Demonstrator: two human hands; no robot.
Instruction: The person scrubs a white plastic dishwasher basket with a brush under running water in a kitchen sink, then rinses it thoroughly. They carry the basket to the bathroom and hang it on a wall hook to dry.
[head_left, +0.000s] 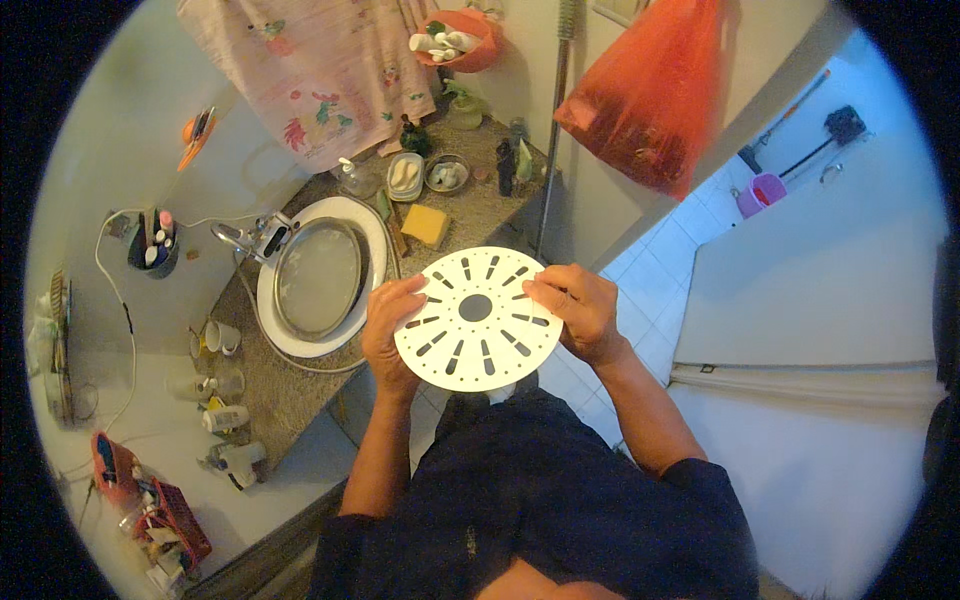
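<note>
A white round slotted disc (475, 345), with a hole at its centre and small holes around it, is held up in front of my body. My left hand (391, 322) grips its left rim, thumb on the upper face. On the opposite rim, my right hand (577, 307) pinches the disc with thumb and bent fingers. Beyond the disc, a white washbasin (270, 315) sits in the countertop. A round metal-rimmed pan or strainer (319, 277) rests inside it, under the chrome faucet (266, 236).
The granite countertop (300, 405) holds a yellow sponge (425, 226), a soap dish (406, 177), a metal bowl (447, 173) and several cups (223, 337). An orange plastic bag (652, 105) hangs at upper right. A floral towel (322, 82) hangs behind the basin. A purple bucket (760, 196) stands in the doorway.
</note>
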